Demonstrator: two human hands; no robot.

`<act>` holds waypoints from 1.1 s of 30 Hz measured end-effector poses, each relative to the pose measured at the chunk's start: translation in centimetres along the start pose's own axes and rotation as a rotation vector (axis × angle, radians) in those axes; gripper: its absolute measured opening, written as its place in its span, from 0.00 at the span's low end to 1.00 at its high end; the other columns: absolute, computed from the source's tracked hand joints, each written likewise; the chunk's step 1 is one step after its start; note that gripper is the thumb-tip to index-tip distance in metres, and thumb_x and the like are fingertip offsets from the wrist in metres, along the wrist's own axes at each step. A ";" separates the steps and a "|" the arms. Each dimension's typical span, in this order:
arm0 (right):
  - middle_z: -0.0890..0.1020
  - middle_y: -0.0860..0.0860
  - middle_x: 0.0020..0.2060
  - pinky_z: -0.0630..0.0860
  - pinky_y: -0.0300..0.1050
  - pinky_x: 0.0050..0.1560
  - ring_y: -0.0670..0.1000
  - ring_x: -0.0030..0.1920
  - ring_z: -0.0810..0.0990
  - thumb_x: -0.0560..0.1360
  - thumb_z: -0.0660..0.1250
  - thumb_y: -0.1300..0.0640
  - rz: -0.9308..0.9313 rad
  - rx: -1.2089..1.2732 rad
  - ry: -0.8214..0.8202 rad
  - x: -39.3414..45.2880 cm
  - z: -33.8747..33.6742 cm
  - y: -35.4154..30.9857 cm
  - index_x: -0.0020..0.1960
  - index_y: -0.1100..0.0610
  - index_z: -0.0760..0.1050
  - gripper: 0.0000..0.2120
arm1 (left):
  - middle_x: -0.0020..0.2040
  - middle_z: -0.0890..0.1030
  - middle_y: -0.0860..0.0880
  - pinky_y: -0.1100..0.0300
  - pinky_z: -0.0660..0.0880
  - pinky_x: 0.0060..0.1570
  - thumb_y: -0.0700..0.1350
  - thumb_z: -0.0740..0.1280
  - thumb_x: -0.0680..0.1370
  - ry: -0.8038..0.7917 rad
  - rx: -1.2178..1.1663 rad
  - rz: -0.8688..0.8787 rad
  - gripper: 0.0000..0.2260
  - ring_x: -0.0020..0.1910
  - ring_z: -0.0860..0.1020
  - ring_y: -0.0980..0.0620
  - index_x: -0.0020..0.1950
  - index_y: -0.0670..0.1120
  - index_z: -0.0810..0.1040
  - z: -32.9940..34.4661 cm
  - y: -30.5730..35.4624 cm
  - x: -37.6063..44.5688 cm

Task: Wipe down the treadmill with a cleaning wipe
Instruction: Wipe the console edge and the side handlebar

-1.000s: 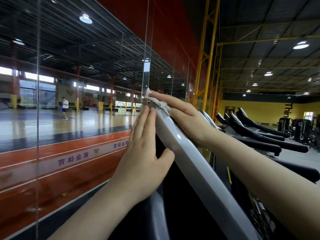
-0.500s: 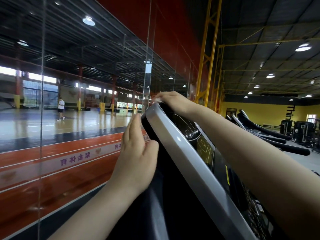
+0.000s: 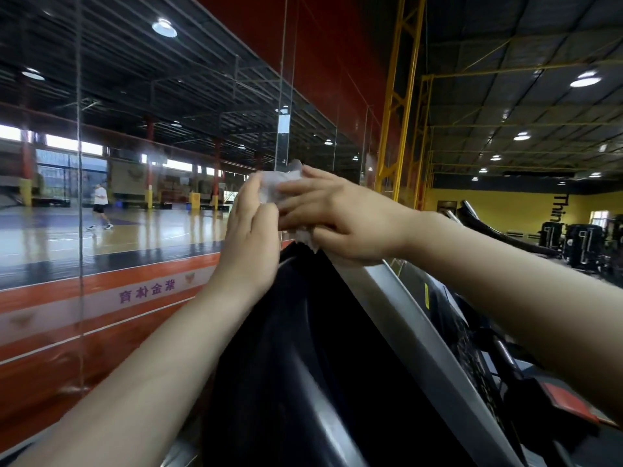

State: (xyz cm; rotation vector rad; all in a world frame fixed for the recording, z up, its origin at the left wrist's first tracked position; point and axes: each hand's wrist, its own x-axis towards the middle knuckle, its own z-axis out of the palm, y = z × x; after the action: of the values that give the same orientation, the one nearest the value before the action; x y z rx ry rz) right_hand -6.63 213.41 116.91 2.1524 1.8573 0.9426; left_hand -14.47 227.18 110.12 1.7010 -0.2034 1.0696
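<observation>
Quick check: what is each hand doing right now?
Left hand: holding the wipe with curled fingers.
Right hand: gripping the same wipe.

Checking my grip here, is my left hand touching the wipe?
Touching. The head view shows the left hand with its fingers against the white wipe, opposite the right hand.

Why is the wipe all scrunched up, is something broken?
Nothing looks broken. The wipe is just bunched between the left hand and right hand at the treadmill console top corner.
</observation>
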 end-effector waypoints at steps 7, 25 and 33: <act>0.66 0.49 0.75 0.46 0.56 0.78 0.52 0.78 0.54 0.75 0.61 0.62 -0.010 -0.058 0.003 -8.3 2.4 -2.4 0.73 0.55 0.70 0.26 | 0.79 0.48 0.63 0.60 0.44 0.76 0.44 0.54 0.83 -0.238 0.344 0.128 0.26 0.76 0.44 0.67 0.80 0.57 0.52 0.1 -0.6 0.3; 0.61 0.50 0.77 0.44 0.53 0.77 0.50 0.78 0.54 0.80 0.55 0.52 -0.082 -0.367 -0.248 -23.0 7.3 -8.9 0.76 0.54 0.65 0.24 | 0.80 0.52 0.57 0.62 0.38 0.75 0.59 0.53 0.79 -0.768 1.134 0.876 0.29 0.79 0.47 0.58 0.80 0.55 0.55 1.1 1.1 1.3; 0.59 0.52 0.78 0.45 0.55 0.77 0.54 0.78 0.53 0.79 0.51 0.51 0.037 -0.382 -0.206 -20.9 8.2 -8.9 0.77 0.56 0.62 0.27 | 0.79 0.54 0.55 0.53 0.50 0.76 0.59 0.49 0.78 -0.776 1.202 0.931 0.29 0.79 0.53 0.53 0.80 0.55 0.56 0.8 0.8 1.6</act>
State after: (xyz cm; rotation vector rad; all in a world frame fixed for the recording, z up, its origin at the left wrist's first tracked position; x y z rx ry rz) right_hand -10.44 198.25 98.55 1.9706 1.4157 0.9500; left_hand -13.60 226.71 111.80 3.2546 -1.0988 1.1761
